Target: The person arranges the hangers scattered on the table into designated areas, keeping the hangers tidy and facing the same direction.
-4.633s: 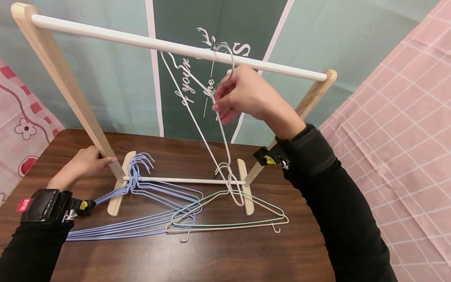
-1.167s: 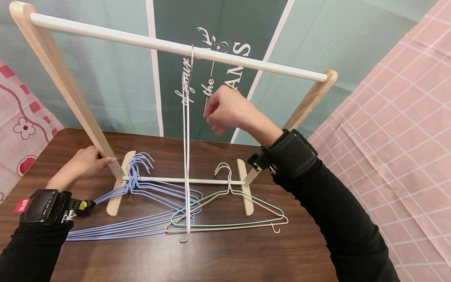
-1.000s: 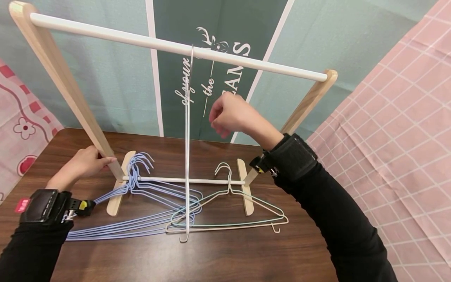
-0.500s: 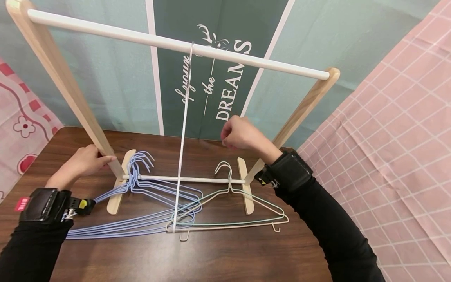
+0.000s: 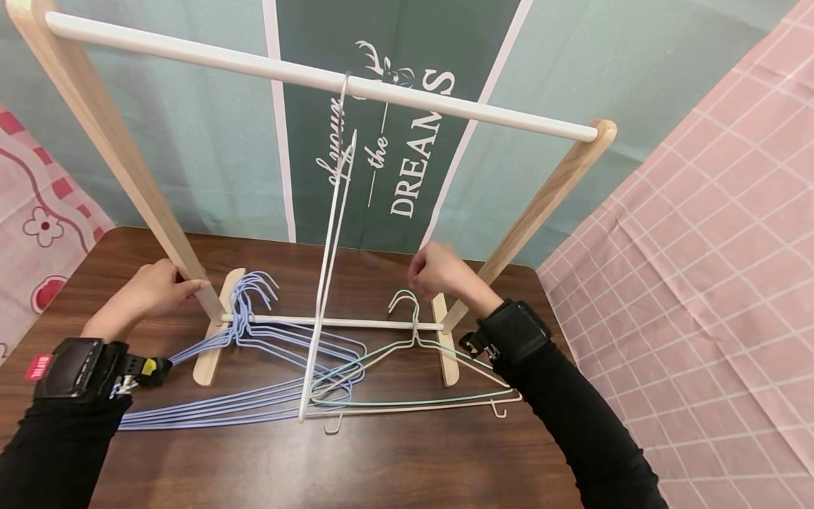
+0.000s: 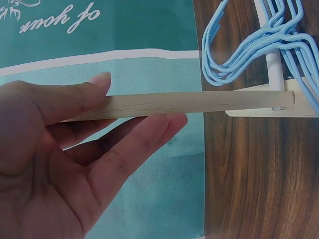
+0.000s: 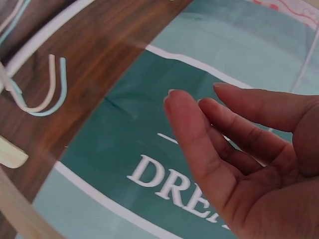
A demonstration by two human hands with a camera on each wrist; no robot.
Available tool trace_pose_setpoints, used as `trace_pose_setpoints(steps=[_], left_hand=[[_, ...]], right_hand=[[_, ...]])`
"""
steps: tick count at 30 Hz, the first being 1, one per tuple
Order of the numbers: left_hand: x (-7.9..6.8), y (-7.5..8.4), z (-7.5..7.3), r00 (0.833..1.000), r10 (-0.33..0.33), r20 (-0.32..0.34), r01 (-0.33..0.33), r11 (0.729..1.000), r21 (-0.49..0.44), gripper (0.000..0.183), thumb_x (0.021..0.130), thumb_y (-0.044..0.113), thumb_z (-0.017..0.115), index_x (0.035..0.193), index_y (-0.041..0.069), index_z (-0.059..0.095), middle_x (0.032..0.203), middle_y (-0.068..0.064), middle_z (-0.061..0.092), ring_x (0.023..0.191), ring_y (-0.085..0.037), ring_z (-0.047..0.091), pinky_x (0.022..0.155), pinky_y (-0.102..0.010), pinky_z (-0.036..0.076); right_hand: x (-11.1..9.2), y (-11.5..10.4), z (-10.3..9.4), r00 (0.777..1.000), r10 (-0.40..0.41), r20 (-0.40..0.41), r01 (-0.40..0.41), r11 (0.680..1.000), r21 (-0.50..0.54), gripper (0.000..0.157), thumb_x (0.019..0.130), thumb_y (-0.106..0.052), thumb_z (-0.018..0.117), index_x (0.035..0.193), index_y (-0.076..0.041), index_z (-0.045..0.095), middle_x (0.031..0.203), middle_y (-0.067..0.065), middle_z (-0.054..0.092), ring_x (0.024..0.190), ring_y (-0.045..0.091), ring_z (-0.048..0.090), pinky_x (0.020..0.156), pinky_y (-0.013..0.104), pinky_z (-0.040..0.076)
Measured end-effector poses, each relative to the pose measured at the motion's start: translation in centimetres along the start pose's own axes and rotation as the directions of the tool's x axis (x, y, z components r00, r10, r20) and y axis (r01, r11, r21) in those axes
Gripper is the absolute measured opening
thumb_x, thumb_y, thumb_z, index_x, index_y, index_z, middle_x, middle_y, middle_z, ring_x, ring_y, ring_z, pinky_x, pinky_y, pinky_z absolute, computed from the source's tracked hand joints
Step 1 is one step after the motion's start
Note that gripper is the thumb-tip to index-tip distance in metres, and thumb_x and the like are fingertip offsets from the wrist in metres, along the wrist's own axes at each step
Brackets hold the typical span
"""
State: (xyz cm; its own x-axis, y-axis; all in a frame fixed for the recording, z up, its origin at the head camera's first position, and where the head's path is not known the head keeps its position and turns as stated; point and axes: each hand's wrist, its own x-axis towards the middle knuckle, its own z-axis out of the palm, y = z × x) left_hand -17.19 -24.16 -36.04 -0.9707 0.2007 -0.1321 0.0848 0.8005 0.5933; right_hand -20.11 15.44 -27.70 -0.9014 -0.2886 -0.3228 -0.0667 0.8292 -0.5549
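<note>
The left post (image 5: 124, 159) of the wooden rack (image 5: 542, 206) is pinched pretty low down by the left hand (image 5: 155, 288), thumb (image 6: 75, 97) pressed on one side and fingers (image 6: 144, 134) on the other. Nothing's gripped by the right hand (image 5: 439, 270), which is held just above the hooks of a green hanger (image 5: 381, 405) and a beige hanger (image 5: 357, 413); its fingers (image 7: 182, 117) are loosely bent, with a gap left between them and the thumb.

The white hanger (image 5: 310, 364) is hung by its metal hook (image 5: 341, 106) on the top rail (image 5: 210, 56), roughly mid-span, seen almost edge-on and touched by neither hand. A whole bunch of blue hangers (image 5: 242, 325) is laid across the lower rail (image 5: 375, 324) near the left post, and their right ends are overlapped with the green and beige ones (which one's on top can't really be told). The rack is stood on a dark brown table (image 5: 445, 466). The back is covered by a green cloth (image 5: 375, 230) printed with "DREAMS", the right side by a pink checked cloth (image 5: 712, 247).
</note>
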Motion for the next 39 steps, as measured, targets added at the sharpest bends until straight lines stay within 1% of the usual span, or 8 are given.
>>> trace_pose_setpoints(steps=[4, 9, 16, 20, 24, 31, 35, 39], left_hand=[[0.0, 0.0, 0.0, 1.0, 0.001, -0.002, -0.001, 1.0, 0.007, 0.041, 0.093, 0.02, 0.053, 0.1, -0.021, 0.051, 0.071, -0.015, 0.061, 0.064, -0.024, 0.06, 0.051, -0.031, 0.042], [0.0, 0.0, 0.0, 1.0, -0.001, -0.001, 0.002, 1.0, 0.012, 0.04, 0.093, 0.019, 0.053, 0.1, -0.02, 0.051, 0.071, -0.014, 0.061, 0.064, -0.024, 0.06, 0.051, -0.031, 0.042], [0.0, 0.1, -0.1, 1.0, -0.001, -0.001, 0.001, 1.0, 0.013, 0.04, 0.093, 0.02, 0.053, 0.1, -0.02, 0.051, 0.071, -0.014, 0.061, 0.064, -0.023, 0.06, 0.051, -0.031, 0.042], [0.0, 0.2, -0.1, 1.0, -0.001, 0.0, 0.001, 1.0, 0.022, 0.04, 0.093, 0.02, 0.053, 0.098, -0.02, 0.052, 0.069, -0.011, 0.061, 0.062, -0.02, 0.059, 0.051, -0.031, 0.042], [-0.1, 0.2, -0.1, 1.0, -0.007, -0.001, 0.007, 1.0, 0.027, 0.04, 0.094, 0.02, 0.053, 0.097, -0.02, 0.052, 0.067, -0.008, 0.06, 0.059, -0.016, 0.056, 0.051, -0.031, 0.041], [0.0, 0.1, 0.0, 1.0, -0.004, -0.005, 0.004, 0.999, 0.032, 0.04, 0.094, 0.021, 0.053, 0.097, -0.019, 0.053, 0.067, -0.007, 0.06, 0.059, -0.015, 0.055, 0.051, -0.031, 0.04], [0.0, 0.0, 0.0, 1.0, -0.008, -0.002, 0.008, 1.0, 0.029, 0.041, 0.094, 0.021, 0.053, 0.097, -0.019, 0.053, 0.067, -0.008, 0.06, 0.06, -0.017, 0.057, 0.051, -0.031, 0.041], [0.0, -0.1, 0.0, 1.0, -0.008, -0.001, 0.008, 1.0, 0.029, 0.041, 0.094, 0.021, 0.053, 0.097, -0.019, 0.053, 0.067, -0.008, 0.06, 0.06, -0.018, 0.057, 0.051, -0.031, 0.041]], right_hand=[[0.3, 1.4, 0.9, 0.999, 0.033, -0.01, -0.033, 0.999, 0.023, 0.014, 0.078, 0.01, 0.051, 0.075, 0.002, 0.063, 0.057, 0.01, 0.056, 0.049, 0.02, 0.058, 0.05, 0.029, 0.051], [0.3, 3.0, 2.0, 0.999, 0.042, -0.021, -0.042, 0.999, -0.007, 0.015, 0.081, 0.008, 0.052, 0.075, 0.0, 0.064, 0.065, 0.014, 0.059, 0.051, 0.021, 0.058, 0.049, 0.029, 0.05], [0.8, 5.0, 3.5, 0.998, 0.065, -0.025, -0.066, 0.997, -0.039, 0.017, 0.078, 0.009, 0.052, 0.07, -0.001, 0.063, 0.054, 0.007, 0.053, 0.05, 0.025, 0.059, 0.045, 0.028, 0.049], [1.2, 5.9, 4.2, 0.996, 0.086, -0.024, -0.087, 0.994, -0.06, 0.018, 0.076, 0.01, 0.05, 0.068, 0.0, 0.063, 0.059, 0.014, 0.057, 0.052, 0.027, 0.061, 0.045, 0.028, 0.049], [1.5, 7.0, 5.2, 0.995, 0.102, -0.014, -0.103, 0.992, -0.069, 0.013, 0.076, 0.008, 0.053, 0.07, 0.004, 0.064, 0.062, 0.017, 0.059, 0.054, 0.028, 0.061, 0.046, 0.027, 0.049], [1.8, 9.1, 6.9, 0.993, 0.119, -0.002, -0.119, 0.992, -0.04, 0.011, 0.073, 0.01, 0.056, 0.065, 0.003, 0.059, 0.067, 0.021, 0.063, 0.044, 0.017, 0.053, 0.045, 0.028, 0.047], [2.0, 10.0, 7.5, 0.992, 0.122, 0.007, -0.122, 0.99, -0.068, 0.008, 0.071, 0.011, 0.055, 0.07, 0.007, 0.062, 0.062, 0.015, 0.061, 0.042, 0.012, 0.042, 0.042, 0.024, 0.039], [2.1, 10.8, 8.2, 0.993, 0.114, -0.015, -0.115, 0.986, -0.124, 0.007, 0.069, 0.008, 0.059, 0.071, 0.005, 0.065, 0.053, 0.002, 0.051, 0.045, 0.011, 0.038, 0.043, 0.022, 0.031]])
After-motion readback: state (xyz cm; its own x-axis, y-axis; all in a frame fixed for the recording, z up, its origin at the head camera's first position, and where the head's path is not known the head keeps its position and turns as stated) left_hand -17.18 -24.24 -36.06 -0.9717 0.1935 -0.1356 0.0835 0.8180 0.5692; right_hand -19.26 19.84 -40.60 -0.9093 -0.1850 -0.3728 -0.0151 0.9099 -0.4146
